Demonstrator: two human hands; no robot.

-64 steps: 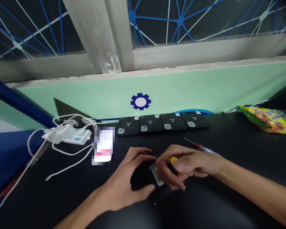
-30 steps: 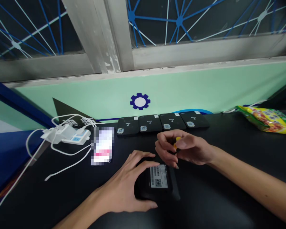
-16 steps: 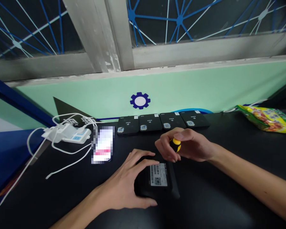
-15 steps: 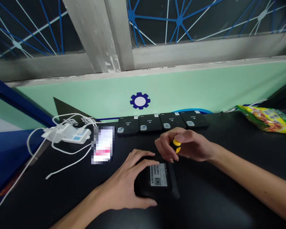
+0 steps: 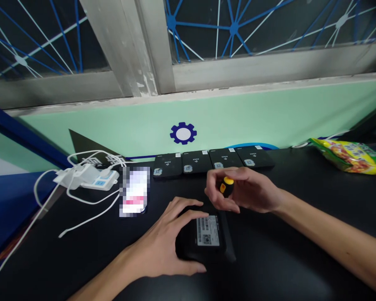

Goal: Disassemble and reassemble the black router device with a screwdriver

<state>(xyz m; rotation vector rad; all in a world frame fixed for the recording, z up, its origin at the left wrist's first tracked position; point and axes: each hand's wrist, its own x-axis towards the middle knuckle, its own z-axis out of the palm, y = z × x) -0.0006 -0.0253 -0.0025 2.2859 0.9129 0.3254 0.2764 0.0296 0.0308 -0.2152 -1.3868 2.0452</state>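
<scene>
A black box-shaped device (image 5: pixel 224 240) with a white barcode label (image 5: pixel 208 230) facing up lies on the black table. My left hand (image 5: pixel 171 242) grips it from the left, fingers along the far side and thumb at the near side. Above the far right corner of the device, my right hand (image 5: pixel 241 190) has its fingers curled round a small black and yellow screwdriver handle (image 5: pixel 227 187). The handle's yellow end points up; its lower part and any tip are hidden by the fingers.
Several flat black devices (image 5: pixel 168 165) stand in a row by the green wall. A lit phone (image 5: pixel 134 190) is left of them, beside a white power strip (image 5: pixel 103 180) with tangled cables. A yellow-green snack bag (image 5: pixel 352 156) lies at the far right.
The handle in my right hand has turned, its yellow end now tilted up and leftward, and the right fingers have shifted slightly. My left hand keeps its hold on the device.
</scene>
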